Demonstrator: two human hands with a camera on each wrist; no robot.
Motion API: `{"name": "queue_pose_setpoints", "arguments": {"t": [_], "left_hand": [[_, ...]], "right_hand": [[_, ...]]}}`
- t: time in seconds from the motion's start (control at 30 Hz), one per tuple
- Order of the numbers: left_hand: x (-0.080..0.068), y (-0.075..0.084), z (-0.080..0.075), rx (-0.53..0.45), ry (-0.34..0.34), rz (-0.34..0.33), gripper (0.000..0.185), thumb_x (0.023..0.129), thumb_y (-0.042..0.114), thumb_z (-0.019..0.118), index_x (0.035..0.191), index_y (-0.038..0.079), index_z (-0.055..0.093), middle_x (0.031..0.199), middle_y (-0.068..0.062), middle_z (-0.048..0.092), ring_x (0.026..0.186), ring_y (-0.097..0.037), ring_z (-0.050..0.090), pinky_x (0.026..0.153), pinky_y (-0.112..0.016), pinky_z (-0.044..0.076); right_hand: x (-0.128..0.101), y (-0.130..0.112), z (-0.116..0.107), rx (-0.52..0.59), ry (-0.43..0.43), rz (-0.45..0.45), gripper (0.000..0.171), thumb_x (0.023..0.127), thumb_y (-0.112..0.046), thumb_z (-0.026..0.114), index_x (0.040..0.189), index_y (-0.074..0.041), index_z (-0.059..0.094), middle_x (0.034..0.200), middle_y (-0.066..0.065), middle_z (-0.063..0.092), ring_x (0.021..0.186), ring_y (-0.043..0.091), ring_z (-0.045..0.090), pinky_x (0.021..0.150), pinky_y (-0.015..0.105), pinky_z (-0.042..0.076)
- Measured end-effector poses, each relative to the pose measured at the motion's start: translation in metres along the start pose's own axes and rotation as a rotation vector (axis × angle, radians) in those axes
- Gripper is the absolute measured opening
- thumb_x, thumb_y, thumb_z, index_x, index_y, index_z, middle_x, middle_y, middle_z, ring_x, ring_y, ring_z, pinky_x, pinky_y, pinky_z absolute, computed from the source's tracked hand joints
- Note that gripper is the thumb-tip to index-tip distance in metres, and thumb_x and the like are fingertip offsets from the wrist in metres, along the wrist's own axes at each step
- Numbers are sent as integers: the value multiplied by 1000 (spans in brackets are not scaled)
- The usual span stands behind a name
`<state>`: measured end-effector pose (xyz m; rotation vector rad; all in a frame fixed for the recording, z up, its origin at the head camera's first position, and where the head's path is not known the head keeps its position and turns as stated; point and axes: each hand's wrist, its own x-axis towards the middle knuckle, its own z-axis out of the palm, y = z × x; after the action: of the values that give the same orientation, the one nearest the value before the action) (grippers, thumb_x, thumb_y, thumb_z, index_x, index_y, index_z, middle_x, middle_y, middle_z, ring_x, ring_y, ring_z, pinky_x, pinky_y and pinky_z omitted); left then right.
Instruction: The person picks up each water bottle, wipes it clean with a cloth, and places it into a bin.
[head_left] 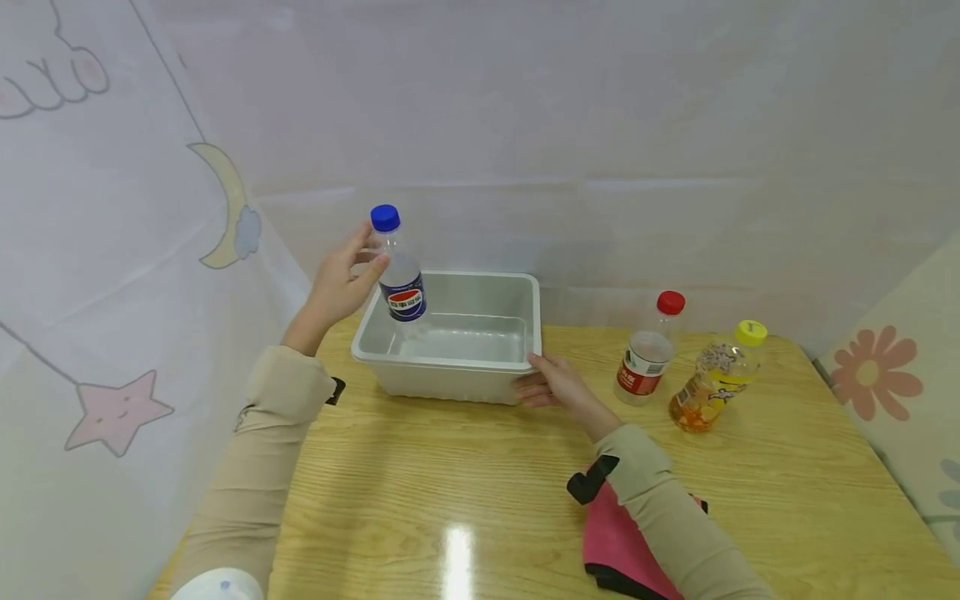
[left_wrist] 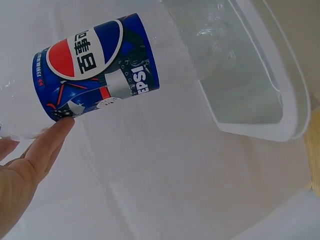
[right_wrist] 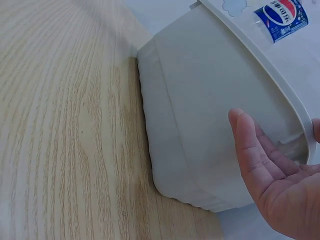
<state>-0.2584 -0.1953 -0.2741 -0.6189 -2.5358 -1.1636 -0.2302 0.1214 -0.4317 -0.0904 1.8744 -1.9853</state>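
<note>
Behind the box hangs a pale, slightly wrinkled sheet (head_left: pixel 480 125) with a printed star, moon and flower. Below the box is the counter (head_left: pixel 420 483), with yellowish wood grain and a glossy surface. The box (head_left: pixel 442 382) itself is light grey, looks like plastic, and is rectangular with rounded corners and a wide smooth rim. To the right of the box and nearer to the person, a pink cloth (head_left: pixel 618 533) with black edge lies partly under the right sleeve (head_left: pixel 675 508).

Right of the box stand two clear bottles: the red-capped bottle (head_left: pixel 647 354), with a white and red label, and, farther from the box, the yellow-capped bottle (head_left: pixel 716 382), with something orange inside. The blue-capped bottle (head_left: pixel 401 271), transparent with a shiny blue label, is tilted above the left part of the box, its base toward the opening.

The left hand (head_left: pixel 339 283) pinches this bottle at its upper part, between thumb and fingers. The right hand (head_left: pixel 553 383) pinches the box's near right corner: thumb on the rim, fingers rather straight below it.
</note>
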Motion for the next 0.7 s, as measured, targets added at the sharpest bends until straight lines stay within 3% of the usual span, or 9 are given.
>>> {"name": "queue_pose_setpoints", "arguments": {"t": [0.2,0.5,0.7], "left_hand": [[10,-11,1,111,-98,-67,61,97,26,42,144,-1,15,132,-27,39,115,-41,45,91,-54,40],[18,-36,8,99,-132,-147,59,95,25,48,141,-2,23,133,-27,37,110,-44,48,94,-51,40],[26,-49,13,128,-199,-227,57,94,26,51,134,-6,27,130,-29,39,111,-45,47,94,-51,40]], "right_hand": [[-1,-2,5,51,-17,-4,51,100,-32,32,129,10,31,104,26,61,73,17,67,68,34,55],[0,-2,7,64,-49,-24,49,100,-32,32,127,10,31,107,28,59,78,19,67,71,36,55],[0,-3,2,32,-89,-28,52,100,-33,30,130,10,30,111,29,57,84,21,66,72,35,54]]}}
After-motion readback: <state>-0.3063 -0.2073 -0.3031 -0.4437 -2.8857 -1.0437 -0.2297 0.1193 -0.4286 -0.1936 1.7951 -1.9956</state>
